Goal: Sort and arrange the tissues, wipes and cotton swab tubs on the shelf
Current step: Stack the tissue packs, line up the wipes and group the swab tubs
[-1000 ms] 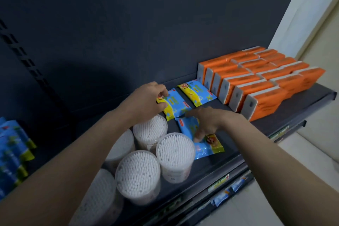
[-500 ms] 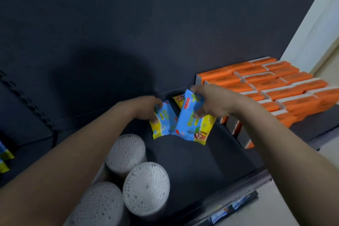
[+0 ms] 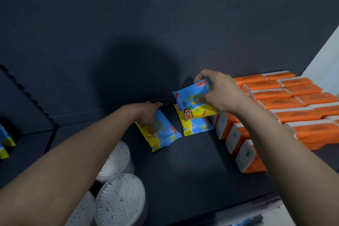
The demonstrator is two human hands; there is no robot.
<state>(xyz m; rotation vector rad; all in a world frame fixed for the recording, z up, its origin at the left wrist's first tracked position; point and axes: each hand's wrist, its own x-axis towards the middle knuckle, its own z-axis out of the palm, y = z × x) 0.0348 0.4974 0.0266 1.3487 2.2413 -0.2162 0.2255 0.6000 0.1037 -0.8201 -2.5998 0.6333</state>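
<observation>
At lower left the cotton swab tubs (image 3: 119,198) stand clustered on the shelf (image 3: 192,170). Mid-frame, the left hand (image 3: 148,117) lies on the near wipes pack (image 3: 165,135), now slid back; whether its grip closes I cannot tell. Behind, the right hand (image 3: 220,93) pinches the lifted wipes pack (image 3: 190,101), brought from the front, over the lying wipes pack (image 3: 196,126) beside the orange tissues (image 3: 284,101). I judge the wipes are being gathered together.

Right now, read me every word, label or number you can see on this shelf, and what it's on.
Nothing reads clearly.
raised wipes pack: print on its red patch is blurred.
left wipes pack: print on its red patch is blurred.
orange tissue packs: dark print is blurred.
shelf-edge tag: too small to read.
</observation>
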